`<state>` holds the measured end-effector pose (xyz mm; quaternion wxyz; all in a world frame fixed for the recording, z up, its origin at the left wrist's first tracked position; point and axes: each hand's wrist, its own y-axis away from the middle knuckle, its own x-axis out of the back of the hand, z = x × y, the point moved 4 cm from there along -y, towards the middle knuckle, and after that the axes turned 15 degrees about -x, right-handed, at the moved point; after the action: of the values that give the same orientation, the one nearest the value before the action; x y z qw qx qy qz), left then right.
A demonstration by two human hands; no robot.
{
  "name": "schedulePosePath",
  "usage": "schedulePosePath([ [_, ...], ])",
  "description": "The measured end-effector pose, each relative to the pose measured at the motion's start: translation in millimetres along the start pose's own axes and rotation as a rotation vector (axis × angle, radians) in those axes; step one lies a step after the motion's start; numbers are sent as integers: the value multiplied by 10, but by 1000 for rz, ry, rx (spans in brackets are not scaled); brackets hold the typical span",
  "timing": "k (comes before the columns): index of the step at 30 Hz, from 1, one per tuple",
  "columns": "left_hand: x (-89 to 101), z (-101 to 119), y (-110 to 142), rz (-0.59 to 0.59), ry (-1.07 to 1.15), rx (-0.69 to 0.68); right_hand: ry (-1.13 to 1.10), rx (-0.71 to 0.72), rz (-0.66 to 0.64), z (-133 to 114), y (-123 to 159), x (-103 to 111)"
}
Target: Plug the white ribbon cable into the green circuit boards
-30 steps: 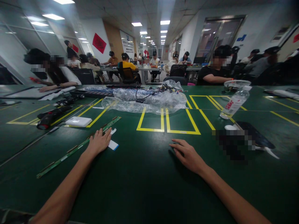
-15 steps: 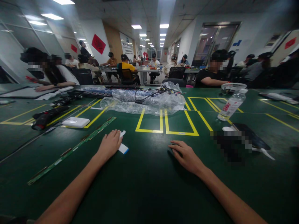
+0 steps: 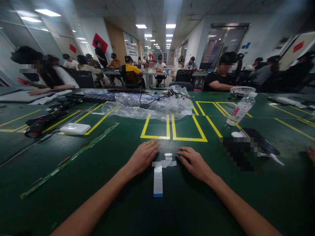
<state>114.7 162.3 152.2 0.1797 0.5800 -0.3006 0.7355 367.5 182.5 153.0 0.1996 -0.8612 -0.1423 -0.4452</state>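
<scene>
A white flat ribbon cable [image 3: 158,178] lies on the green tabletop [image 3: 137,213] between my hands. Its near end has a blue strip, a crosswise white section spans its middle, and a small metallic connector sits at the far end. My left hand [image 3: 144,155] rests palm down just left of the cable, fingers stretched forward and apart from the connector. To the right, my right hand [image 3: 194,162] is low over the table with fingers extended towards the connector and nothing held. A long, narrow green circuit board [image 3: 73,157] lies diagonally left of my left arm.
Clear plastic wrap [image 3: 152,108] with black cables crosses the table's far side. At left are a white box-like device [image 3: 75,128] and a black flashlight-like object [image 3: 44,124]. A bottle [image 3: 241,109] and a dark phone [image 3: 261,141] are at right. People sit beyond.
My left hand has moved right and let go of the ribbon cable, which now lies flat between my hands. The right hand stays nearly in place. The view has shifted slightly.
</scene>
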Motion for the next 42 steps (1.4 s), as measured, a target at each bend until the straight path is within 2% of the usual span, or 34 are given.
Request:
schedulePosePath([
  [2,127,-434,190,-23,-136,278,1,-2,-16,-5,-3,7],
  [4,294,-904,524,-52,-247,634,1,-2,-26,-10,-5,11],
  [7,481,-1448,1100,-122,-182,1082,4,1,-37,-10,-5,5],
  [9,513,-1628,1332,-180,-93,1223,12,3,-43,-6,-3,-4],
  [10,502,-1660,1366,-203,-71,1233,15,3,-43,-4,-1,-8],
  [12,429,-1612,1280,-228,-68,1162,13,1,-35,2,0,-9],
  [14,305,-1422,1043,-236,-92,997,7,0,-28,5,-2,-6],
  [16,160,-1112,740,-234,-126,780,4,2,-24,4,-6,-3],
  [20,-85,-347,219,-176,-144,338,-2,11,10,-10,-13,-6],
  [22,-165,-41,69,-142,-117,176,1,29,34,-24,-9,-22],
  [24,-211,144,-5,-118,-92,79,27,54,30,-37,-1,-61],
  [30,-177,244,-16,-101,-68,-33,175,33,-119,-3,3,-194],
  [34,-128,319,-21,-109,-55,-153,155,43,-113,-3,-7,-164],
  [42,-80,322,3,-99,-25,-214,150,111,-113,-58,11,-105],
])
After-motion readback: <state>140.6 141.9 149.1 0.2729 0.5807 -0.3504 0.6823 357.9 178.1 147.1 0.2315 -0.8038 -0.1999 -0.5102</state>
